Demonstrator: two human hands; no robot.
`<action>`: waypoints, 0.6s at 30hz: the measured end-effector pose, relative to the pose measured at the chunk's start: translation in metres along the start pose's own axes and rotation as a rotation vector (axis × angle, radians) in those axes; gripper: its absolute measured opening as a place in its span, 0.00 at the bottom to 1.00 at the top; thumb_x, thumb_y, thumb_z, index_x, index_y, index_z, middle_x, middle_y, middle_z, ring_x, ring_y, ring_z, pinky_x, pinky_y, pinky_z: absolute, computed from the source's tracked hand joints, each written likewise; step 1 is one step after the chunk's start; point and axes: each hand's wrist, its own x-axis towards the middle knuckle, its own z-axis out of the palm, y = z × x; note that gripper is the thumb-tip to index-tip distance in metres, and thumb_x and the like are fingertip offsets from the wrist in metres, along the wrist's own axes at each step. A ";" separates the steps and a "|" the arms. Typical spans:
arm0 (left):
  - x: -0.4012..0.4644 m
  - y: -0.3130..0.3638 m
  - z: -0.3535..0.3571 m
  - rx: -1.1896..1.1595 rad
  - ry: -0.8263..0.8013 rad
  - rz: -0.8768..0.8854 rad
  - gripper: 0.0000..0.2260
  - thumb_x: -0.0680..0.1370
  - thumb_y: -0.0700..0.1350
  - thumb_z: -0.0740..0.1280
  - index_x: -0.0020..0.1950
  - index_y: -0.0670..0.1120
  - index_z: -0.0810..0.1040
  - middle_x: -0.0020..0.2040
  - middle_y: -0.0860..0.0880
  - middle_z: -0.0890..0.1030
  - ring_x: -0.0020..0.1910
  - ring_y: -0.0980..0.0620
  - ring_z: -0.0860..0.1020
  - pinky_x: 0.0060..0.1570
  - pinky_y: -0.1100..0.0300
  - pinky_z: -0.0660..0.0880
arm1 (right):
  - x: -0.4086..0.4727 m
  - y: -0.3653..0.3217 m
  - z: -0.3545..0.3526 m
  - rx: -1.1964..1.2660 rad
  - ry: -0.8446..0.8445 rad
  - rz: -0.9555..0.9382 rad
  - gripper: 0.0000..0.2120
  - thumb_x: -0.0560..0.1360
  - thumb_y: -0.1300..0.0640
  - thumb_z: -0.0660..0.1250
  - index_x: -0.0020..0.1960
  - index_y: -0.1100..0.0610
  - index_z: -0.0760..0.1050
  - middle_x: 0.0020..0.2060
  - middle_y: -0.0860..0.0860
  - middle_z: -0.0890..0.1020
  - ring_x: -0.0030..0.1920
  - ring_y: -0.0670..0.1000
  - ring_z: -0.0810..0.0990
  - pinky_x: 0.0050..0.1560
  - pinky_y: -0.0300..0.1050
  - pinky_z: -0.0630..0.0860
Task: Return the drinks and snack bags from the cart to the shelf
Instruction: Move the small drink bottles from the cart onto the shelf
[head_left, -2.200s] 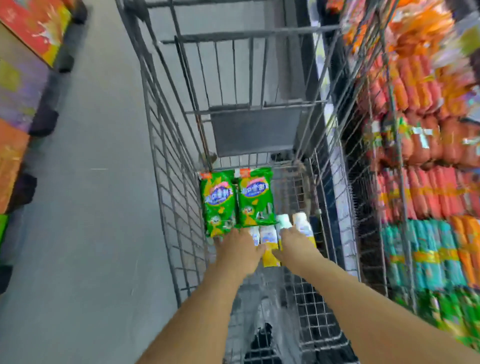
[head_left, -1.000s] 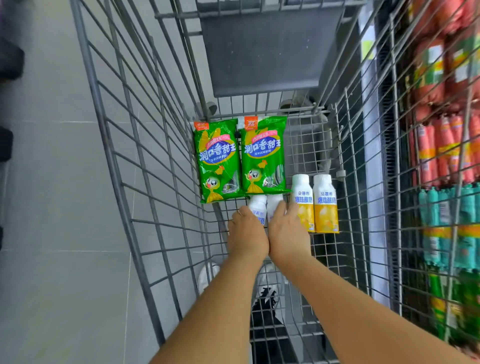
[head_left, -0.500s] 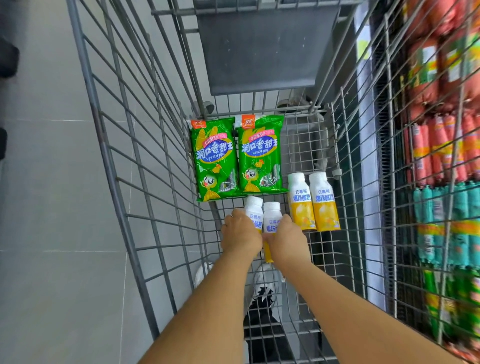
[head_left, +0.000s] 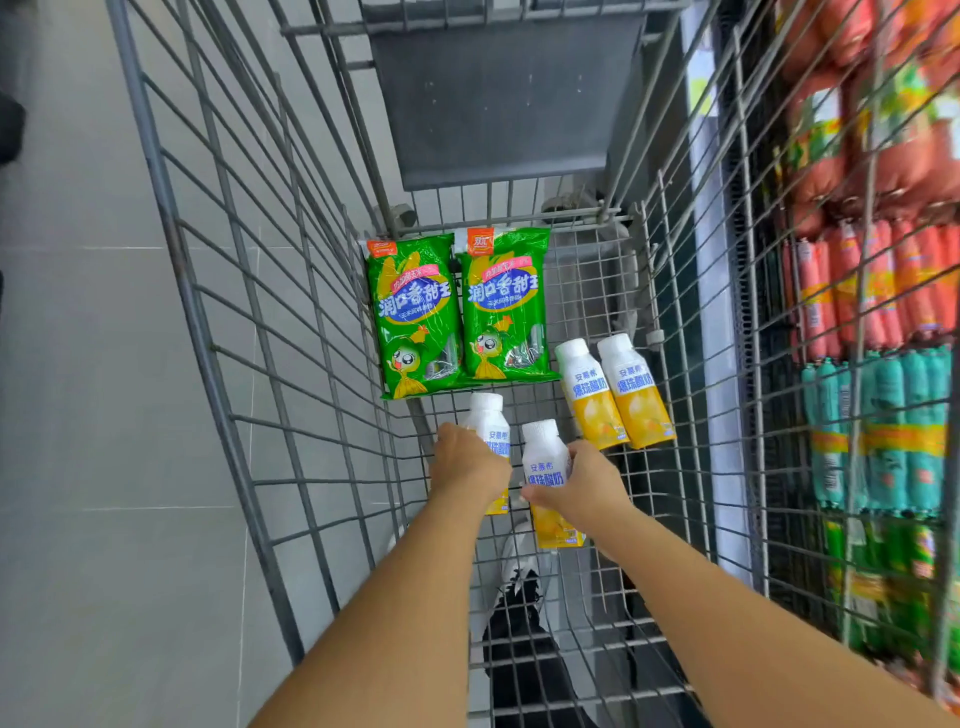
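Note:
Inside the wire cart (head_left: 260, 364) lie two green snack bags (head_left: 415, 317) (head_left: 506, 306) side by side at the far end. Two white-and-yellow drink bottles (head_left: 592, 395) (head_left: 636, 389) lie to the right of them. My left hand (head_left: 467, 467) is closed around another such bottle (head_left: 491, 423), whose cap points away from me. My right hand (head_left: 582, 486) grips a fourth bottle (head_left: 545, 467) next to it. Both held bottles are a little above the cart floor.
A shelf (head_left: 883, 312) on the right holds rows of red, teal and green sausage packs behind the cart's wire side. The grey fold-down seat panel (head_left: 498, 104) stands at the cart's far end. Grey tiled floor (head_left: 93, 415) lies to the left. A shoe (head_left: 519, 587) shows under the cart.
Both hands reached into the cart and closed on the two nearer bottles. Since half a second ago they have drawn the bottles toward me and slightly up.

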 end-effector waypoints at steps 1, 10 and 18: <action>-0.005 0.003 -0.004 -0.016 -0.010 0.001 0.31 0.67 0.39 0.78 0.62 0.42 0.64 0.60 0.41 0.76 0.57 0.39 0.78 0.52 0.45 0.80 | -0.004 -0.002 -0.005 0.011 0.002 0.000 0.30 0.66 0.52 0.80 0.62 0.58 0.69 0.50 0.51 0.79 0.45 0.50 0.78 0.37 0.39 0.73; -0.069 0.056 -0.085 -0.103 -0.189 0.211 0.27 0.61 0.40 0.80 0.57 0.45 0.74 0.55 0.44 0.81 0.52 0.43 0.81 0.52 0.43 0.80 | -0.089 -0.051 -0.072 0.284 0.120 -0.135 0.18 0.66 0.55 0.80 0.50 0.54 0.75 0.43 0.50 0.82 0.42 0.48 0.81 0.42 0.43 0.78; -0.199 0.129 -0.181 -0.029 -0.301 0.605 0.19 0.65 0.38 0.78 0.52 0.49 0.77 0.51 0.46 0.83 0.51 0.46 0.82 0.55 0.45 0.79 | -0.230 -0.100 -0.149 0.603 0.377 -0.306 0.22 0.62 0.57 0.81 0.52 0.56 0.77 0.45 0.55 0.85 0.47 0.57 0.85 0.52 0.60 0.81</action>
